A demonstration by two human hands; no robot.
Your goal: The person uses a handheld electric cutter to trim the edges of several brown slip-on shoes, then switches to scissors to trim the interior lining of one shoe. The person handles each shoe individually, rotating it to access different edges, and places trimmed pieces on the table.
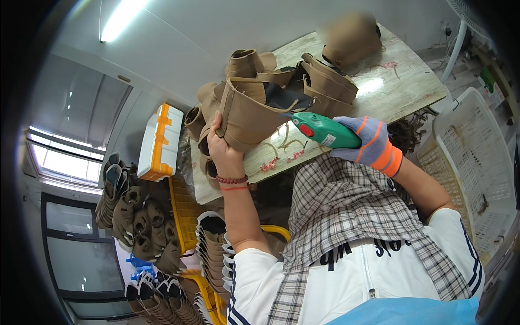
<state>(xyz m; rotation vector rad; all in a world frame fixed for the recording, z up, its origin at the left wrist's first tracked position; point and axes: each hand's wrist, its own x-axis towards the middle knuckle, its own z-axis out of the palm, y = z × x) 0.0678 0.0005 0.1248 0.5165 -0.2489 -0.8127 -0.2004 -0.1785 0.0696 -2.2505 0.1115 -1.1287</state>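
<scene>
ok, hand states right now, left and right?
Left hand: closed on tan boot upper.
Right hand, gloved: closed on green handheld tool.

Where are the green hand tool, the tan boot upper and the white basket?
green hand tool (325, 131), head view, middle of its body
tan boot upper (249, 119), head view, its outer side panel
white basket (476, 162), head view, its mesh wall

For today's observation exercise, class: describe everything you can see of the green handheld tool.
The green handheld tool has a smooth, plastic-looking body, a red oval button on its side and a thin dark tip. It lies roughly level, tip pointing at the tan boot upper, which it meets or nearly meets at the dark lining. The right hand, in a grey glove with orange stripes, grips its rear end. The bare left hand holds the boot upper, not the tool.
</scene>
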